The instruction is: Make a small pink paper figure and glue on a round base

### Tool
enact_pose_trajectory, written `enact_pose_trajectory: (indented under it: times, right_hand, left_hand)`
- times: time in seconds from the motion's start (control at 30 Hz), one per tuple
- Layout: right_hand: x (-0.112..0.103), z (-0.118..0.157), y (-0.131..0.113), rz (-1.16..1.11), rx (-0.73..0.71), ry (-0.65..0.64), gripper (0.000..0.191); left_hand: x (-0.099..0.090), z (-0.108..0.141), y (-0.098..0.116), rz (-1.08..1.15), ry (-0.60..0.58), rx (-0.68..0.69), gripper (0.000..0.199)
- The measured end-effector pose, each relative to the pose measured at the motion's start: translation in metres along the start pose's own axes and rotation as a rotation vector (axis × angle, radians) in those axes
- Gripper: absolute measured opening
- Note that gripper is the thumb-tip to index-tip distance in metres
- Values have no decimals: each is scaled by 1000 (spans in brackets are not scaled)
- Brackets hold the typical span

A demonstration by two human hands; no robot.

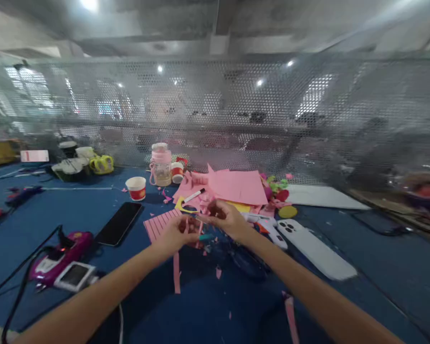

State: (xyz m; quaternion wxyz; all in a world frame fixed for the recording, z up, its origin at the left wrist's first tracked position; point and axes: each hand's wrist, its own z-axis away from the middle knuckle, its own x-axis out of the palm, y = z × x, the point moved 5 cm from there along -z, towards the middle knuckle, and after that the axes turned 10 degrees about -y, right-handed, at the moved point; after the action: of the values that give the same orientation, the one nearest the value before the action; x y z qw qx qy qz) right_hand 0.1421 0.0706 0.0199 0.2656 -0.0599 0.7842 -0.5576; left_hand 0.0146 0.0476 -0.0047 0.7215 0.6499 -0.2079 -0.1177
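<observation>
Over the middle of the table, my left hand is closed in a pinch on a narrow pink paper strip. Close beside it, my right hand has its fingertips pinched at small pink paper by the left fingers; the exact contact is blurred. Under and left of my left hand lies a lined pink sheet. One loose pink strip lies below that hand. Just beyond the fingers are a yellow paper piece and a white marker with a black cap.
Pink sheets are piled behind the hands. A white glue gun and white phone lie right. Left are a black phone, paper cup, pink-lidded bottle and purple power strip with cables. A mesh partition stands behind.
</observation>
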Motion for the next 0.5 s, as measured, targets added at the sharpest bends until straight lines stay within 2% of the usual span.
enact_pose_trajectory:
  times: [0.13, 0.33, 0.5]
  right_hand:
    - [0, 1, 2, 9, 14, 31, 43]
    - [-3, 1, -1, -50, 56, -26, 43]
    - [-1, 1, 0, -147, 95, -90, 43]
  left_hand:
    - [0, 2, -2, -22, -69, 8, 40]
    - [-3, 1, -7, 22, -99, -1, 42]
    - [2, 2, -2, -3, -137, 53, 41]
